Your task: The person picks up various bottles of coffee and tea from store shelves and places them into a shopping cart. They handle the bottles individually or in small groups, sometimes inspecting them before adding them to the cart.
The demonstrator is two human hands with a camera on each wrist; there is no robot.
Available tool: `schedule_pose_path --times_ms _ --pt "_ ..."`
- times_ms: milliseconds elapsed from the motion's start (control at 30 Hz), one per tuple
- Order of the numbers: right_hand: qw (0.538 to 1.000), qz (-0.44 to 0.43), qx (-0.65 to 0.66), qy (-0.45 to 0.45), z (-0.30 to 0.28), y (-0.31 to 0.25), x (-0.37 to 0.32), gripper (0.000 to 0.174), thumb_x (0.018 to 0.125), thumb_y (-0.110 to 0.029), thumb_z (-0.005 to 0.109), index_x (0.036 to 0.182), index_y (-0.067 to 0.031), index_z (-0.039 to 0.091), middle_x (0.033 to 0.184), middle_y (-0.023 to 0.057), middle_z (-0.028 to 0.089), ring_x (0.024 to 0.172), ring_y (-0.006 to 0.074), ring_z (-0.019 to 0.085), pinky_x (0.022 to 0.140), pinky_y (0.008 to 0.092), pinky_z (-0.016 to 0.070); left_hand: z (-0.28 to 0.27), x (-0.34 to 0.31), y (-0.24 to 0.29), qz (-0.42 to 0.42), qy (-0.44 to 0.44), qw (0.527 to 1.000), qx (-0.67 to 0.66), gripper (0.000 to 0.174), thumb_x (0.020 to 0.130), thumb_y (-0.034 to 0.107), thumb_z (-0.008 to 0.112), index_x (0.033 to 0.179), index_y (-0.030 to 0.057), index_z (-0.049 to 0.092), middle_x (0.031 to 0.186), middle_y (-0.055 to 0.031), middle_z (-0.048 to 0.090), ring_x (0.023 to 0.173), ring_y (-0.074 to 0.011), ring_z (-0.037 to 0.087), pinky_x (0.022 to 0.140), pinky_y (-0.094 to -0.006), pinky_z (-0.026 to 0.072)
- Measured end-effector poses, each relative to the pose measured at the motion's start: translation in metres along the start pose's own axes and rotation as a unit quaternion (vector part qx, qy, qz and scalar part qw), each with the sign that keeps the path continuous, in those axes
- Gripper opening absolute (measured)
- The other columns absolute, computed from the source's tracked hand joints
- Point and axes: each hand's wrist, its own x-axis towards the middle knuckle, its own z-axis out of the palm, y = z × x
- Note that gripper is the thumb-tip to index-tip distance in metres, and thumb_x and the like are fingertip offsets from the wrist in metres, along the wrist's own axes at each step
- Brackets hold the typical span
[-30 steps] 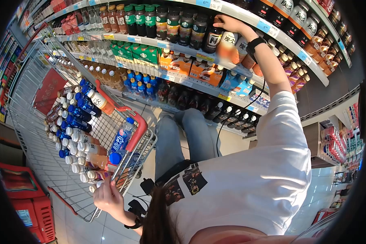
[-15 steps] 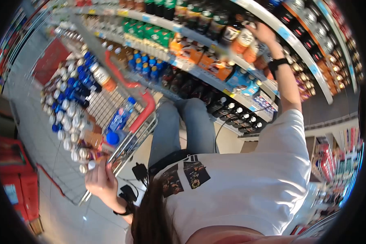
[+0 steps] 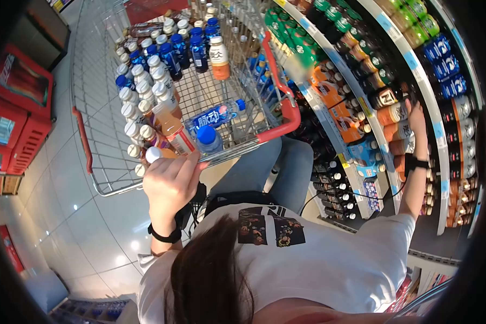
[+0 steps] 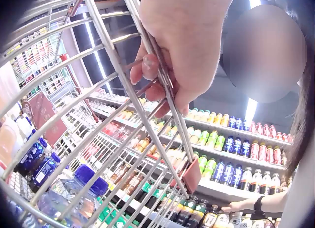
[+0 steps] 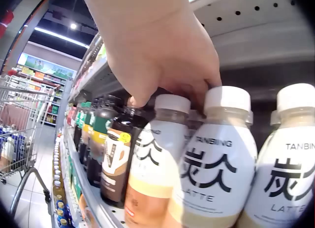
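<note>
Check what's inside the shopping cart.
Standing rows of white-capped bottles and blue-capped bottles; one blue-labelled bottle lies flat. Left hand grips the cart rim. Anything beneath the packed bottles is covered.

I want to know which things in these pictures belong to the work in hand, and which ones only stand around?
In hand: right hand gripping a white-capped cream latte bottle; left hand gripping the silver wire shopping cart; capped drink bottles inside it.
Only around: red plastic baskets; dark brown coffee bottle; blue-labelled shelf bottles.
</note>
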Motion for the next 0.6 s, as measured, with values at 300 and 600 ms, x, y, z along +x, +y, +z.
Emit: schedule_pose_path --times_ms 300,600 --pt "0.887 -0.356 0.282 -0.082 -0.194 -0.229 -0.072 0.037 0.086 -0.012 0.057 0.122 -0.004 0.05 0.117 0.0145 0.055 0.104 0.0282 0.056 0.085 0.0325 0.0436 -0.002 -0.002 0.0 0.019 0.0 1.0 0.012 0.019 0.072 0.021 0.071 0.08 0.0069 0.061 0.062 -0.0003 0.056 0.051 -0.0166 0.055 0.048 -0.0288 0.0397" --pt "0.741 -0.639 0.206 0.014 -0.236 -0.458 -0.056 0.037 0.079 -0.018 0.064 0.114 -0.0094 0.055 0.11 0.0116 0.058 0.101 0.0292 0.056 0.084 0.0387 0.046 -0.005 -0.007 -0.003 0.018 0.012 1.0 -0.015 0.019 0.071 0.021 0.071 0.082 0.007 0.063 0.06 -0.001 0.055 0.05 -0.0174 0.054 0.047 -0.0295 0.0408"
